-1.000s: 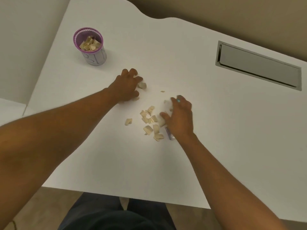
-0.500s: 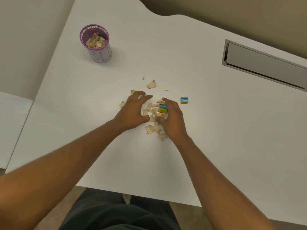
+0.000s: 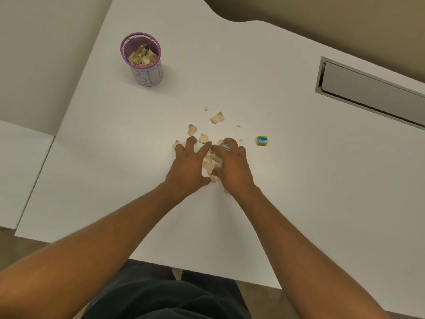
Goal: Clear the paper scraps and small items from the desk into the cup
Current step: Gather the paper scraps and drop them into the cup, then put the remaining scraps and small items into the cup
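My left hand point(image 3: 188, 166) and my right hand point(image 3: 233, 168) lie side by side on the white desk point(image 3: 299, 192), cupped around a heap of beige paper scraps point(image 3: 210, 165) pressed between them. A small blue and yellow block point(image 3: 225, 148) shows under my right fingertips. Loose scraps point(image 3: 216, 117) lie just beyond the fingers, and a second blue and yellow block point(image 3: 262, 140) sits alone to the right. The purple mesh cup point(image 3: 143, 58), partly filled with scraps, stands upright at the far left.
A grey recessed cable tray point(image 3: 372, 93) is set into the desk at the far right. The desk's near edge runs just below my forearms, with my dark-clothed lap point(image 3: 161, 298) under it. A lower white surface point(image 3: 20, 171) adjoins the left.
Both hands have drawn closer together, squeezing the scraps into a tighter heap. The block under my right fingers is now mostly covered.
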Demonstrator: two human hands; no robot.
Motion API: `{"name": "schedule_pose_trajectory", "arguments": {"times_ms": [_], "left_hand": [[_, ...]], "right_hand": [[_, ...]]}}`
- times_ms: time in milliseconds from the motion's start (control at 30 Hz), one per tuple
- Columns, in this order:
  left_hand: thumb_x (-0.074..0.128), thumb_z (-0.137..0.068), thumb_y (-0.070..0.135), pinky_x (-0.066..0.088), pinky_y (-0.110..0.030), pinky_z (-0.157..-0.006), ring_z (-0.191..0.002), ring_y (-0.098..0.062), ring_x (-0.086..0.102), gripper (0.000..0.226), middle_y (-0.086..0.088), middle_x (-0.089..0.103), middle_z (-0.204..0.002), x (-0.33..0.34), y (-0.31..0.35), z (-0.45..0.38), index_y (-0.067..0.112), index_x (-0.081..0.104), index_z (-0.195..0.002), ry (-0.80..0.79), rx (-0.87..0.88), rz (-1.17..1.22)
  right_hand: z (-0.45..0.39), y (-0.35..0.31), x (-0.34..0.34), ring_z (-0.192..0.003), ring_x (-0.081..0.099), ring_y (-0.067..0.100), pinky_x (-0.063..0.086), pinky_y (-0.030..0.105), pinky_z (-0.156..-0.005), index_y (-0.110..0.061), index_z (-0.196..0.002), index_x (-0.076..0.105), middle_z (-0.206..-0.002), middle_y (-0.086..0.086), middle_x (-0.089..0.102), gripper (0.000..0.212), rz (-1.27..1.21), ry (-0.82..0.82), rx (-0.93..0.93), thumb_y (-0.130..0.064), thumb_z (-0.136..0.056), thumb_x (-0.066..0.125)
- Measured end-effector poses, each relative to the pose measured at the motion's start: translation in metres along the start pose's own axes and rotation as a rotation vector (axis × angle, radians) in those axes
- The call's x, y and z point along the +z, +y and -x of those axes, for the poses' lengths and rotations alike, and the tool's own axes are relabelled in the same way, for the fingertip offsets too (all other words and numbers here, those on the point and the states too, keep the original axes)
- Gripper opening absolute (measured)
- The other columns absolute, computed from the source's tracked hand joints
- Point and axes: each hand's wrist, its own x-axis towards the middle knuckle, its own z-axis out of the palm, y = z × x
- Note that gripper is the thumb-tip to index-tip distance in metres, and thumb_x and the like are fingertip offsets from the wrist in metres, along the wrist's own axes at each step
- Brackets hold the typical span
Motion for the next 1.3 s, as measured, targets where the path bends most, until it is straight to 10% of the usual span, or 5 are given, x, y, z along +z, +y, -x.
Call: {"name": "schedule_pose_trajectory", "arguments": {"times_ms": [233, 367, 633, 900, 1300], "left_hand": [[0.069, -0.094, 0.007, 0.05, -0.039, -0.081, -0.108, -0.031, 0.06, 0.019, -0.014, 0.06, -0.115, -0.002, 0.005, -0.015, 0.006, 0.074, -0.113, 0.039, 0.076, 0.137], [0.068, -0.088, -0.001, 0.038, -0.028, -0.067, -0.076, -0.007, 0.062, 0.019, 0.006, 0.061, -0.078, -0.001, -0.003, -0.018, 0.01, 0.083, -0.09, 0.115, 0.007, 0.335], [0.079, -0.088, 0.003, 0.051, -0.007, -0.076, -0.083, -0.004, 0.07, 0.019, -0.003, 0.082, -0.102, -0.012, -0.024, -0.017, 0.012, 0.086, -0.103, 0.274, -0.071, 0.57], [0.067, -0.099, -0.002, 0.051, -0.039, -0.087, -0.099, -0.039, 0.065, 0.02, -0.016, 0.074, -0.109, -0.016, -0.074, -0.019, 0.002, 0.081, -0.113, 0.293, 0.252, 0.146], [0.04, -0.101, 0.006, 0.058, -0.031, -0.073, -0.087, -0.026, 0.069, 0.037, -0.007, 0.072, -0.103, 0.0, -0.093, -0.016, 0.01, 0.076, -0.107, 0.475, 0.527, -0.152]], "right_hand": [[-0.001, -0.016, 0.006, -0.106, 0.055, 0.026, 0.042, 0.026, -0.074, -0.012, -0.111, 0.075, -0.112, 0.008, 0.064, 0.026, 0.043, 0.117, -0.052, -0.007, -0.097, 0.054], [-0.004, -0.013, 0.003, -0.095, 0.063, 0.023, 0.052, 0.036, -0.08, -0.016, -0.105, 0.081, -0.101, 0.006, 0.072, 0.024, -0.103, 0.089, -0.019, -0.01, -0.094, 0.06], [-0.005, -0.01, -0.008, -0.075, 0.072, 0.012, 0.058, 0.031, -0.074, -0.022, -0.086, 0.082, -0.082, -0.006, 0.078, 0.004, -0.689, 0.153, 0.289, -0.019, -0.083, 0.082], [-0.04, -0.056, -0.06, -0.073, 0.067, 0.018, 0.062, 0.031, -0.083, -0.002, -0.103, 0.079, -0.087, 0.008, 0.076, 0.018, -1.18, 0.054, 0.288, -0.002, -0.085, 0.079], [-0.179, -0.186, -0.097, -0.084, 0.072, 0.014, 0.062, 0.03, -0.078, -0.015, -0.094, 0.082, -0.092, 0.0, 0.078, 0.008, -0.363, 0.157, -0.281, -0.013, -0.086, 0.079]]}}
